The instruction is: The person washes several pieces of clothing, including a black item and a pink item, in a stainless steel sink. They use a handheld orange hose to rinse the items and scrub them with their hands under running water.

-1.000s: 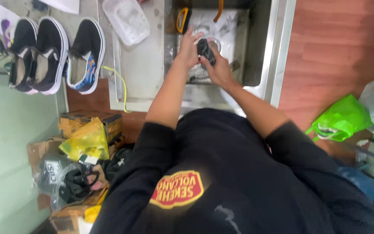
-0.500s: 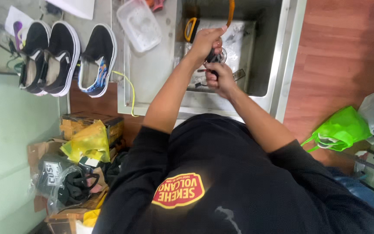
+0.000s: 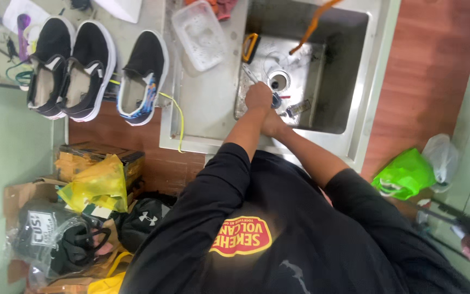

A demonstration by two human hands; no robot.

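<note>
Both hands were seen lowered into the steel sink (image 3: 354,81), close together near the drain (image 3: 277,81). The left hand (image 3: 258,97) was closed in a fist around a small dark object (image 3: 276,99), of which only an end could be made out. The right hand (image 3: 272,124) was tucked just behind the left, touching it; how far it was open could not be told. A yellow-rimmed brush (image 3: 250,47) lay on the sink floor, and a clear plastic container (image 3: 199,34) was set on the counter (image 3: 202,109) beside three dark shoes (image 3: 91,71).
</note>
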